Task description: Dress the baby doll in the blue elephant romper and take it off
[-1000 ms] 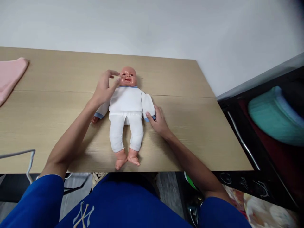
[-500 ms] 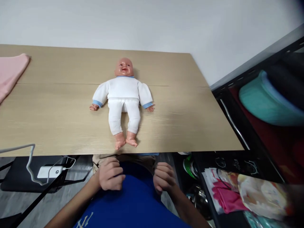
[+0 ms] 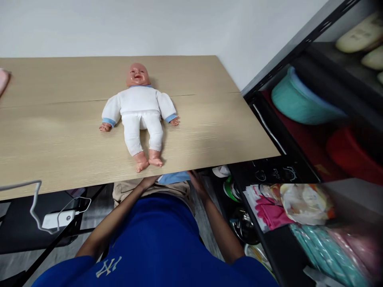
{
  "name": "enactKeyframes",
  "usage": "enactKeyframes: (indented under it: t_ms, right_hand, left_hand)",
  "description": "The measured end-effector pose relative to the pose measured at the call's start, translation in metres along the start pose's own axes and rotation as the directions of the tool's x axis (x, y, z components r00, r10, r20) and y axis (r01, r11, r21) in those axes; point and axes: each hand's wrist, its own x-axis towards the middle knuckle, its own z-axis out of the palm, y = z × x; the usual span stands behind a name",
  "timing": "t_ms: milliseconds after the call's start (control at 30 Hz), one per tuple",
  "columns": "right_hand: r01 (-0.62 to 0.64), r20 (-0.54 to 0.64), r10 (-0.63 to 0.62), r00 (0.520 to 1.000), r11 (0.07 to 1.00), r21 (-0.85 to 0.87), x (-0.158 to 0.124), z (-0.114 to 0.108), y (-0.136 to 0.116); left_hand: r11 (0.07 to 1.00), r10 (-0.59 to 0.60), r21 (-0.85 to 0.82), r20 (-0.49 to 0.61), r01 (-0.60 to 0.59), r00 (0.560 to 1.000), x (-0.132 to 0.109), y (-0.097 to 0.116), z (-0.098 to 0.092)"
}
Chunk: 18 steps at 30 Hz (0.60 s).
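Note:
A baby doll in a white top and trousers with blue cuffs lies on its back on the wooden tabletop, feet toward me. Both of my hands are low in front of my lap, partly under the table's front edge. Between them a light blue cloth shows below that edge. My left hand is at the cloth's left end and my right hand at its right end. The tabletop hides the fingers of both, so their grip on the cloth cannot be made out.
Pink fabric lies at the table's far left. A white power bank with a cable rests on a black chair at lower left. To the right, a black shelf holds a teal basin, a red basin and plastic-wrapped packs.
My two closed hands have moved from above my lap forward, under the table edge, beside the blue cloth. The view has shifted right and down; the doll lies as before.

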Motion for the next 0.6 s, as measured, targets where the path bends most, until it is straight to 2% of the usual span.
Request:
enactKeyframes:
  t_ms: [67,167,233,333,367,433,500,533,600]
  right_hand:
    - [-0.01,-0.018,0.01,1.0,1.0,0.006,0.0,-0.003,-0.006]
    - [-0.004,-0.039,0.004,0.999,1.0,0.021,-0.01,-0.016,-0.021]
    - [0.011,-0.047,-0.01,0.999,1.0,0.03,-0.022,-0.029,-0.036]
    - [0.057,-0.035,-0.055,0.998,0.998,0.039,-0.042,-0.05,-0.064]
    - [0.096,-0.024,-0.095,0.995,0.994,0.047,-0.048,-0.056,-0.075]
    - [0.227,-0.003,-0.227,0.974,0.971,0.074,-0.055,-0.067,-0.1]
    - [0.417,0.01,-0.421,0.907,0.902,0.11,-0.055,-0.075,-0.126]
    - [0.524,0.019,-0.53,0.848,0.842,0.128,-0.052,-0.078,-0.14]
    - [0.731,0.03,-0.744,0.667,0.662,0.162,-0.044,-0.083,-0.166]
  left_hand:
    - [1.0,0.027,-0.004,-0.018,-0.027,0.999,0.003,0.004,0.015]
    - [0.997,0.082,0.014,0.032,-0.082,0.996,-0.017,0.015,0.022]
    - [0.991,0.105,0.067,0.111,-0.113,0.988,-0.043,0.027,0.015]
    - [0.965,0.148,0.18,0.226,-0.191,0.963,-0.09,0.05,-0.008]
    - [0.949,0.157,0.224,0.279,-0.223,0.947,-0.105,0.059,-0.017]
    - [0.904,0.156,0.343,0.293,-0.256,0.943,-0.13,0.075,-0.031]
    - [0.854,0.177,0.446,0.236,-0.268,0.956,-0.146,0.09,-0.04]
    - [0.842,0.203,0.463,0.203,-0.277,0.958,-0.151,0.095,-0.042]
    - [0.86,0.273,0.403,0.157,-0.314,0.949,-0.153,0.103,-0.043]
